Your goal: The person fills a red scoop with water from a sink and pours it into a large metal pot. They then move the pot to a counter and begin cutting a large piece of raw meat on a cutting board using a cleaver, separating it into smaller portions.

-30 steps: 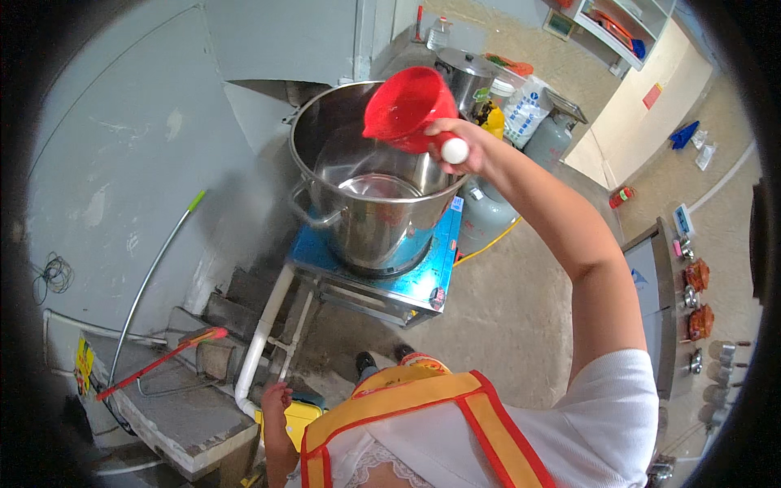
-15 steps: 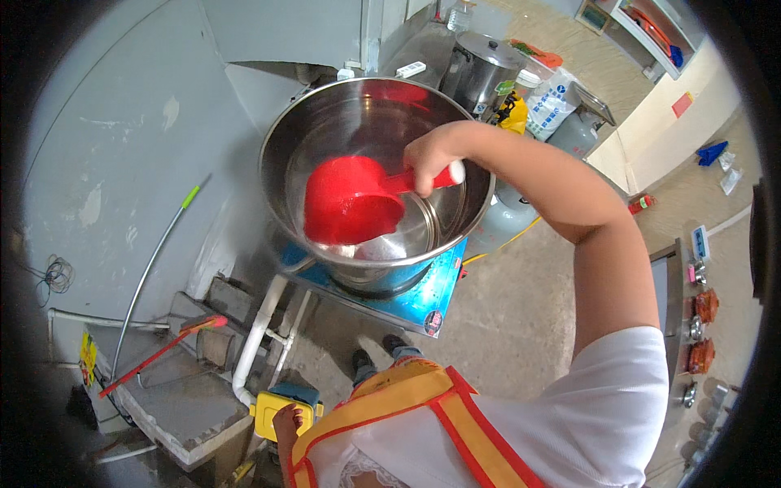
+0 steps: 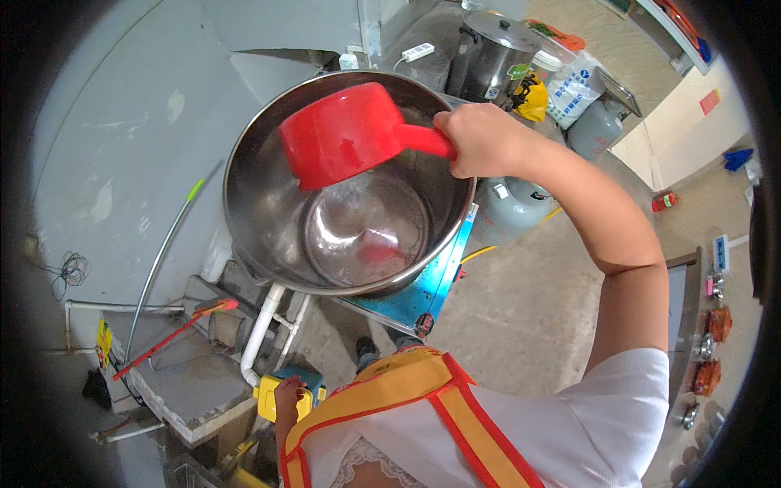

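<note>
My right hand (image 3: 488,140) is closed round the handle of a red plastic dipper (image 3: 346,134). The dipper is tilted over the far part of a large, deep steel pot (image 3: 272,244), its bowl to the left of the hand. Inside the pot, the round shiny bottom shows a red reflection; how much liquid is there, I cannot tell. Under the pot is a blue gas stove (image 3: 431,281). Low at the left, my left hand (image 3: 288,397) hangs with fingers loosely extended, holding nothing visible, beside a yellow-lidded bin (image 3: 270,400).
Grey gas cylinders (image 3: 521,207) with a yellow hose stand right of the stove. Behind are a lidded steel pot (image 3: 496,49) and a white power strip (image 3: 417,52). At left, a red-handled tool (image 3: 175,340) lies on a grey ledge (image 3: 187,398), near white pipes (image 3: 262,333).
My right hand has raised the dipper and carried it toward the far side, turning its bowl. The big pot has shifted left and shows more of its bottom. My left hand stays by the bin.
</note>
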The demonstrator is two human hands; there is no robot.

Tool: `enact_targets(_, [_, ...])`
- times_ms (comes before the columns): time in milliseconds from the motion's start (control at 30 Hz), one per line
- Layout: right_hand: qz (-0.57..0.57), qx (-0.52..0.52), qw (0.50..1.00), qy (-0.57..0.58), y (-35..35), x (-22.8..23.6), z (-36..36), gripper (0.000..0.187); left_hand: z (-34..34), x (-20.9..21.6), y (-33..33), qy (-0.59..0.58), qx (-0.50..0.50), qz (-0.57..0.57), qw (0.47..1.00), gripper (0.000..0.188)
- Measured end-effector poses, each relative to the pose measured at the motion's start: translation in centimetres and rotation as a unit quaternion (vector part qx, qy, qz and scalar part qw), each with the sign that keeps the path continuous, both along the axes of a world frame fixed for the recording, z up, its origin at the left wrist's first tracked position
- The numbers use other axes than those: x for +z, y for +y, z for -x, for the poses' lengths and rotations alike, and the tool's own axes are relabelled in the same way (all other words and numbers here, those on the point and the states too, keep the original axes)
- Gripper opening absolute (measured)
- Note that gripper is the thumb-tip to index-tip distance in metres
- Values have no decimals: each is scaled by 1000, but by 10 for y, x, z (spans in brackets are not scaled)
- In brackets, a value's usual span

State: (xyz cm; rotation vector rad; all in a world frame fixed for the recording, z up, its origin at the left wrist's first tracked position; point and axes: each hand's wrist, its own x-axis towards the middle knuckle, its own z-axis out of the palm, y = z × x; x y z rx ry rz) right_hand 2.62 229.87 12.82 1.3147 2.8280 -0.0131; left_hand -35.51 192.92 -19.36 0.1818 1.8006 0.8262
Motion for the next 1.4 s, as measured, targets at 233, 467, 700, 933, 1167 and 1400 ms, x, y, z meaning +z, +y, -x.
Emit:
enact_targets(233, [16,-2,994,107,-3,-7,-13,27,-19,0,-34,15,20,32,999,22])
enact_targets(467, [29,-18,980,195,-11,3,-18,24,-45,7,-86,-12,105,-3,994,23])
enact_targets(700, [61,-22,958,279,-40,3,-11,37,-84,-1,-174,-3,225,-14,974,23])
enact_targets(933, [382,-73,705,592,-43,-16,-11,25,-176,-38,-308,76,356,-44,930,24])
enact_targets(1167, [634,-31,543,551,-182,5,136,20,-328,-37,-466,88,530,43,842,25])
enact_targets(1400, [815,122,512,242,-436,-30,244,21,-509,-60,-576,45,801,48,595,17])
